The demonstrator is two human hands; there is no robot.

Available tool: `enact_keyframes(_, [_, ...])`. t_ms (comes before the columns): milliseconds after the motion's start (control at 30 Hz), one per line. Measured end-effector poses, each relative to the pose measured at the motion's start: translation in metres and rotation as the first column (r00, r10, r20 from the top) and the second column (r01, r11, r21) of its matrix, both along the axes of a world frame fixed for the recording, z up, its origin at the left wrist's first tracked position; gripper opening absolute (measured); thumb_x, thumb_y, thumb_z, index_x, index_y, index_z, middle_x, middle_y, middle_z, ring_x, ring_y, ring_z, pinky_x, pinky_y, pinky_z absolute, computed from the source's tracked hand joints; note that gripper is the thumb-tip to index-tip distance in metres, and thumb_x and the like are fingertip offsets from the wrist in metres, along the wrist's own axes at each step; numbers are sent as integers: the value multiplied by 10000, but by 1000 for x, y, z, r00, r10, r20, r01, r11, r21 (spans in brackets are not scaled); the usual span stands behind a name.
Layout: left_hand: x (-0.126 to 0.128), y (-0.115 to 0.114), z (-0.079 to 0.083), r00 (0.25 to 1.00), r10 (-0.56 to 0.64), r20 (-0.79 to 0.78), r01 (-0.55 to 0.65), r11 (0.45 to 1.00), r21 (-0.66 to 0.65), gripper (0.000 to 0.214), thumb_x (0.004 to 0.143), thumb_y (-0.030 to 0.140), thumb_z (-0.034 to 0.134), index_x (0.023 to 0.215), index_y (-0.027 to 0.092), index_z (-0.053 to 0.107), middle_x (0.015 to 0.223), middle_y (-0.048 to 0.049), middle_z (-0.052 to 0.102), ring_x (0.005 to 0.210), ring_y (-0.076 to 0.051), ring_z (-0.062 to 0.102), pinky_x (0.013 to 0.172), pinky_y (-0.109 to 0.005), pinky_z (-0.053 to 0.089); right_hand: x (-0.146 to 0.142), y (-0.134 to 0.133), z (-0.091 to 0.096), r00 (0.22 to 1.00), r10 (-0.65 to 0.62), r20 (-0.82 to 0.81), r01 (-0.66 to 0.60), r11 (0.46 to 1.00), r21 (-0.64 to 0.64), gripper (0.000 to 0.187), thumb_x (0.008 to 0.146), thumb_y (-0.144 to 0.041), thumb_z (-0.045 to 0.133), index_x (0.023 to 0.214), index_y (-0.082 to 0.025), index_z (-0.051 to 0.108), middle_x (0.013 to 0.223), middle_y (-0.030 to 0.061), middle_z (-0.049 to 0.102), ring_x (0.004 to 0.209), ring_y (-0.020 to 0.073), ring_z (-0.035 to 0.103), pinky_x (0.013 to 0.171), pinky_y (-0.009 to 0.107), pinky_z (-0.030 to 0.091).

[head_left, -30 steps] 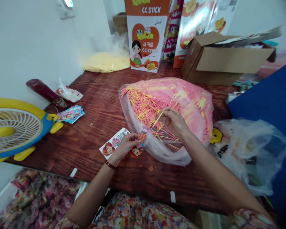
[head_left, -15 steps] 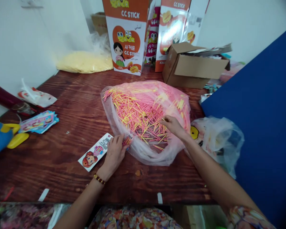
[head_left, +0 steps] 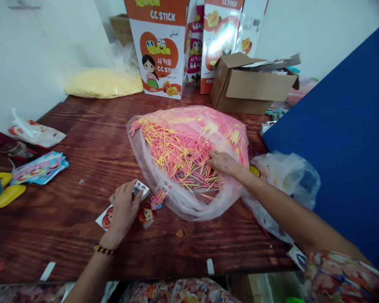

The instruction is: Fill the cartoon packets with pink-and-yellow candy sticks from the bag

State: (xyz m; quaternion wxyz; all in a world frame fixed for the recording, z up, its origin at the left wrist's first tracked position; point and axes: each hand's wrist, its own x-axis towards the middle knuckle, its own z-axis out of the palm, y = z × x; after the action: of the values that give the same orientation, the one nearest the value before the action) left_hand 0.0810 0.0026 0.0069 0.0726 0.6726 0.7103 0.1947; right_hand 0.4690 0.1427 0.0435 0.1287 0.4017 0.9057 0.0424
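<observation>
A clear plastic bag [head_left: 183, 202] lies open on the wooden table [head_left: 91, 126], full of pink and yellow sticks [head_left: 177, 145]. My right hand [head_left: 222, 162] reaches into it palm down, fingers gathered together on some sticks. My left hand [head_left: 123, 208] rests on a flat printed packet with a cartoon girl [head_left: 105, 219], fingers curled over its upper end. Just right of that hand, a small filled packet [head_left: 153, 204] with sticks inside lies loose on the table.
Tall orange CC STICK cartons [head_left: 159, 46] and an open cardboard box [head_left: 249, 84] stand at the back. A yellow-filled bag [head_left: 104, 82] lies back left. More packets [head_left: 39, 168] lie at the left. A crumpled plastic bag [head_left: 284, 181] and a blue panel [head_left: 344, 126] fill the right.
My left hand has put down the filled packet and moved left onto the flat printed packet. My right hand has gone deeper into the sticks. The camera has swung to the right.
</observation>
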Motion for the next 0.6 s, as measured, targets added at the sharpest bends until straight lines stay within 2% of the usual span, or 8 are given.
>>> enact_keyframes(100, [-23, -2, 4, 988, 109, -110, -121, 987, -106, 476, 958, 409, 424, 1331, 141, 550, 1301, -185, 588, 1175, -376, 506, 941, -530, 400, 0, 4, -6, 999, 39, -7, -39, 999, 7, 237, 958, -135, 446, 1018, -155, 675, 1085, 145, 602, 969, 240, 539, 778, 333, 408])
enact_keyframes(167, [-33, -3, 5, 976, 141, -165, -170, 969, -178, 529, 948, 470, 421, 1343, 141, 544, 1320, -205, 562, 1177, -407, 484, 920, -564, 401, 0, 5, -10, 998, 56, -11, -56, 998, 13, 237, 967, -139, 436, 1034, -151, 663, 1090, 143, 599, 981, 242, 529, 787, 336, 401])
enact_keyframes(267, [-39, -5, 4, 976, 134, -170, -171, 958, -228, 534, 944, 514, 403, 1299, 161, 590, 1302, -202, 567, 1167, -415, 478, 900, -574, 404, 1, 6, -14, 997, 68, -26, -68, 997, 25, 241, 963, -138, 425, 1053, -138, 649, 1098, 150, 598, 998, 255, 513, 811, 348, 390])
enact_keyframes(400, [-38, -4, 1, 984, 105, -142, -132, 972, -195, 472, 952, 485, 400, 1228, 190, 643, 1252, -165, 613, 1144, -377, 506, 902, -516, 407, 2, 7, -16, 995, 54, -88, -53, 998, 17, 253, 906, -77, 429, 1042, -123, 637, 1094, 154, 612, 1008, 262, 499, 890, 359, 367])
enact_keyframes(500, [-38, -3, 1, 988, 85, -127, -107, 980, -170, 419, 952, 445, 415, 1205, 209, 651, 1235, -140, 643, 1134, -350, 528, 912, -478, 400, -1, 8, -16, 977, -47, -207, 45, 999, -13, 279, 835, -18, 435, 1002, -137, 623, 1066, 138, 633, 1020, 248, 499, 934, 360, 343])
enact_keyframes(600, [-36, -2, 3, 990, 94, -109, -111, 980, -165, 408, 941, 435, 445, 1199, 202, 657, 1236, -141, 651, 1144, -353, 536, 908, -476, 399, -10, 6, -20, 903, -220, -369, 188, 975, -120, 198, 828, -50, 428, 852, -171, 583, 850, 57, 621, 832, 199, 510, 883, 351, 356])
